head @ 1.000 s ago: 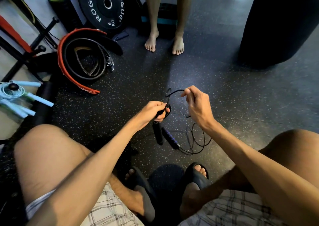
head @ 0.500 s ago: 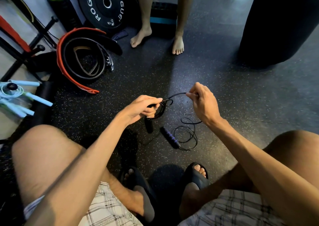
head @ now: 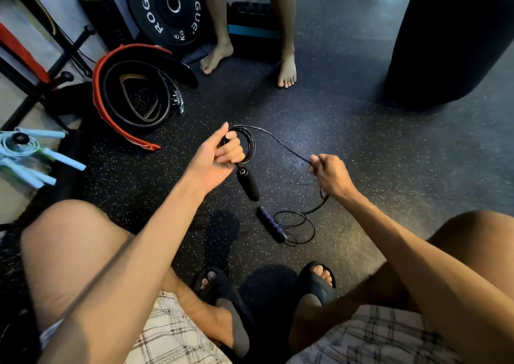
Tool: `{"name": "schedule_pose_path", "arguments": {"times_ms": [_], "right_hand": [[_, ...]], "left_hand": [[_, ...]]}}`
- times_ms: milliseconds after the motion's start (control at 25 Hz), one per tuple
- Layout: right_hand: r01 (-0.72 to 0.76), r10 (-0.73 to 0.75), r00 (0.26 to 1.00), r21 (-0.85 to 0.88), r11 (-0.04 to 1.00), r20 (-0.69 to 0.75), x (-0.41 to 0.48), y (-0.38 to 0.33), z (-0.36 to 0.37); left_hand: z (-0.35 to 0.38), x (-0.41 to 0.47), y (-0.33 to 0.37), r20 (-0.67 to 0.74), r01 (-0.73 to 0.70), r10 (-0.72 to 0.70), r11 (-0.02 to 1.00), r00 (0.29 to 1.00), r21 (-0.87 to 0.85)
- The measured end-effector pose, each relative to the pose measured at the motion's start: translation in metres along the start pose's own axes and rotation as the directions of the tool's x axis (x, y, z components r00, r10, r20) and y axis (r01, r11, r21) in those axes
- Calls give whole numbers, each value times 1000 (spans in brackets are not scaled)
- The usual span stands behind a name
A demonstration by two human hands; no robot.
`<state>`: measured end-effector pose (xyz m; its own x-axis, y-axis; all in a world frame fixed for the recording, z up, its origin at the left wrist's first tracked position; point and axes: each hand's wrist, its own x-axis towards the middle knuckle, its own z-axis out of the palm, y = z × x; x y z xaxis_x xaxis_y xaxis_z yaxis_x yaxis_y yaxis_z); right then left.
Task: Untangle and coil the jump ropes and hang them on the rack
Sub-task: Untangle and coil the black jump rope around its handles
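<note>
My left hand (head: 219, 158) grips a small coil of the black jump rope (head: 249, 142), held above the floor. One black handle (head: 248, 184) hangs down just below that hand. From the coil the thin cord arcs right to my right hand (head: 331, 176), which pinches it. Below my right hand the cord drops to loose loops (head: 294, 222) on the floor beside the second handle (head: 271, 224), which has purple rings. A light-blue jump rope (head: 25, 152) hangs coiled on the rack (head: 41, 85) at the far left.
A red and black lifting belt (head: 133, 96) lies coiled on the floor at the left. A black weight plate (head: 169, 7) leans on the wall. Another person's bare feet (head: 286, 71) stand ahead. A dark punching bag (head: 450, 38) fills the right. My sandalled feet (head: 317, 280) are below.
My left hand has risen and turned, and the coil in it has grown. My right hand slid down and right along the cord. The loose loops on the floor have shrunk.
</note>
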<state>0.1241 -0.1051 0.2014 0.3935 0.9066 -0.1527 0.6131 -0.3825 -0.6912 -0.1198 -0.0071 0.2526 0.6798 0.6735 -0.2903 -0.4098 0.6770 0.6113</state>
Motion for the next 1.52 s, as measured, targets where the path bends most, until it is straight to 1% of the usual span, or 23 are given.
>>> {"name": "schedule_pose_path", "arguments": {"times_ms": [80, 120, 200, 280, 320, 400, 480, 560, 680, 760, 840, 920, 960, 1040, 1080, 1120, 1200, 1280, 1360, 1400, 1480, 1520], "right_hand": [[6, -14, 988, 55, 998, 153, -5, -1, 7], [9, -29, 978, 98, 995, 208, -8, -2, 13], [-5, -39, 963, 160, 987, 267, -14, -2, 25], [14, -61, 957, 163, 986, 283, -18, -1, 35], [44, -84, 955, 142, 989, 285, -20, -1, 39], [122, -144, 940, 88, 989, 308, -24, -2, 40], [240, -227, 906, 9, 971, 357, -28, -7, 37], [362, -322, 862, -31, 932, 392, -31, -15, 36], [533, -484, 791, -33, 846, 374, -35, -26, 34], [606, -559, 755, -38, 794, 343, -38, -32, 32], [652, -616, 729, -29, 757, 299, -41, -36, 29], [681, -655, 711, -22, 732, 257, -42, -38, 26], [693, -670, 706, -24, 721, 230, -41, -39, 26], [686, -674, 722, -32, 727, 152, -40, -40, 24], [657, -651, 752, -34, 753, 103, -39, -40, 22], [615, -613, 789, -29, 788, 50, -39, -39, 21], [523, -523, 851, -8, 852, -43, -38, -38, 19], [442, -440, 894, 7, 897, -79, -37, -36, 20], [365, -363, 930, 23, 931, -67, -38, -36, 23], [326, -324, 945, 37, 945, -48, -38, -35, 25], [275, -276, 961, 62, 959, 7, -35, -34, 26], [264, -266, 964, 54, 963, 32, -33, -34, 26]], "left_hand": [[-2, 3, -1, -87, -79, 69, 990, 994, -116], [-2, 5, -1, -140, -122, 101, 981, 985, -152], [-1, 8, -2, -234, -198, 157, 967, 959, -163], [3, 9, -1, -277, -258, 213, 957, 937, -134], [5, 8, 0, -269, -271, 234, 957, 934, -107], [8, 7, 0, -195, -264, 254, 964, 947, -26], [7, 8, -4, -124, -260, 265, 964, 956, 56], [4, 13, -9, -99, -275, 297, 943, 950, 189], [5, 16, -21, -100, -279, 358, 849, 928, 448], [6, 17, -30, -69, -258, 378, 743, 923, 618], [6, 17, -35, -31, -241, 384, 638, 923, 731], [10, 15, -38, 20, -234, 361, 562, 932, 793], [13, 13, -38, 38, -223, 349, 509, 936, 832], [14, 10, -39, 23, -152, 354, 342, 935, 927], [12, 11, -39, 11, -114, 354, 271, 935, 956], [10, 11, -40, 5, -89, 336, 235, 942, 968], [9, 13, -41, -5, -61, 262, 243, 965, 968], [10, 15, -42, 9, -55, 183, 250, 983, 967], [11, 16, -43, 26, -49, 103, 224, 994, 973], [11, 16, -44, 25, -37, 65, 197, 998, 980], [7, 16, -45, 17, -18, 9, 108, 1000, 994], [4, 16, -46, 4, -3, -10, 95, 1000, 995]]}}
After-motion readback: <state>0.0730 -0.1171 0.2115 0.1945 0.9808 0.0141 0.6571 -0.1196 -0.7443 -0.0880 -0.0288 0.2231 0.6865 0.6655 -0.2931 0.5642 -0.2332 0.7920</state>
